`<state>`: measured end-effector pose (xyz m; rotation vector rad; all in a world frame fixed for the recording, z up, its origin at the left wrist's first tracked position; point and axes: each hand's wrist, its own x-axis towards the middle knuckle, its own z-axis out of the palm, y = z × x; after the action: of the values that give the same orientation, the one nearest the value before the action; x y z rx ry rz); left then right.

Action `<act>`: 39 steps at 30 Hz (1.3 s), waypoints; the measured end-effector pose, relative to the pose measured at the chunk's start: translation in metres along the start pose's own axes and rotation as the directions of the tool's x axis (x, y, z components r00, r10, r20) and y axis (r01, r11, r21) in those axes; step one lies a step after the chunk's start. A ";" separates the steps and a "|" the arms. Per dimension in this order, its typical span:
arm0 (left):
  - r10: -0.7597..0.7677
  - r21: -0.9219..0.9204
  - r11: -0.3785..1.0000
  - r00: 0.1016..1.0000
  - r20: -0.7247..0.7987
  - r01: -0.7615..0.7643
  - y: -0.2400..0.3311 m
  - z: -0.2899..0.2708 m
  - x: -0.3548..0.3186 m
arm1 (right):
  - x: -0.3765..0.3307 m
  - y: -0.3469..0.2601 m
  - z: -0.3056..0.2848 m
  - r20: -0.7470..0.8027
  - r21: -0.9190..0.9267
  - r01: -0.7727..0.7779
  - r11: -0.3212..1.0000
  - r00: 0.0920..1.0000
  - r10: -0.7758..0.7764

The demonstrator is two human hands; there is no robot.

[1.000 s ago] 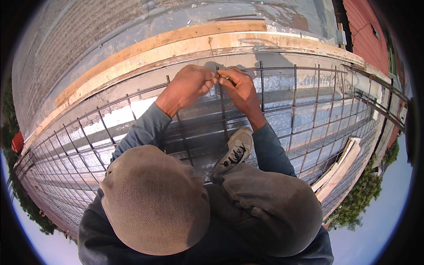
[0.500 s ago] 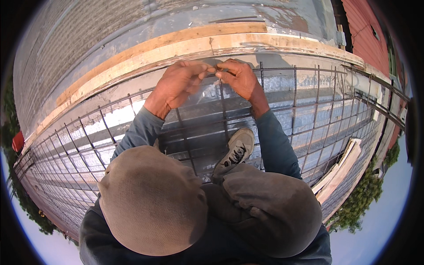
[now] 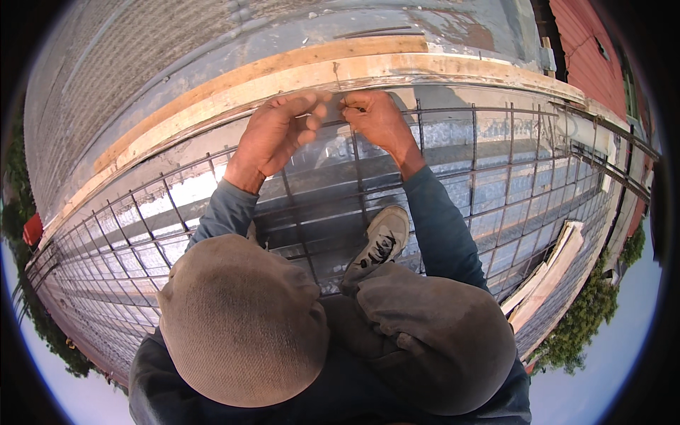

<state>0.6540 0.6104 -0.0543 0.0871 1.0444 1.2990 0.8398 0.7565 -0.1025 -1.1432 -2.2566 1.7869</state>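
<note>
Over the far edge bars of the rebar mesh (image 3: 358, 163), both of my hands are raised close together. The fingers of my left hand (image 3: 273, 134) are loosely curled and apart, with the tips blurred by motion; nothing shows in them. To its right, my right hand (image 3: 375, 120) has thumb and forefinger pinched together beside a bar crossing. Whatever lies in that pinch is too small to make out. A thin tie wire (image 3: 336, 69) seems to stick up against the timber board (image 3: 382, 66) just beyond the hands.
My shoe (image 3: 386, 230) stands among the mesh bars over shiny corrugated metal decking (image 3: 489, 191). Pale wood planks (image 3: 545, 273) lie on the mesh at right. Long bars (image 3: 623, 134) jut out at far right. Beyond the boards is a grey ribbed roof (image 3: 170, 71).
My left hand has drawn away from the right, and its fingers have loosened. My right hand has shifted slightly left and stays pinched.
</note>
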 end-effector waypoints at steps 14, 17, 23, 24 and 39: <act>0.002 0.032 0.999 0.994 -0.107 0.002 -0.012 -0.020 -0.021 | -0.031 0.049 -0.004 -0.054 0.721 -0.082 0.688 0.983 0.174; 0.017 -0.013 1.000 0.975 -0.222 -0.020 -0.025 -0.022 -0.023 | -0.042 0.051 0.005 -0.113 0.790 0.022 0.612 0.987 0.110; 0.101 -0.150 0.979 0.970 -0.221 -0.137 -0.074 -0.027 -0.019 | -0.082 0.050 -0.011 -0.061 0.826 -0.045 0.562 0.984 0.169; 0.130 -0.195 0.967 0.975 -0.182 -0.166 -0.086 -0.031 -0.018 | -0.091 0.047 -0.016 -0.049 0.724 -0.034 0.689 0.994 0.101; 0.345 0.389 0.879 0.931 -0.118 -0.277 -0.107 -0.004 0.014 | -0.109 -0.059 0.017 0.085 0.252 0.342 0.905 0.924 -0.373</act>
<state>0.7288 0.5841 -0.1275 0.4441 1.4728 1.4043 0.8807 0.6771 -0.0149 -0.5397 -2.0741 1.9467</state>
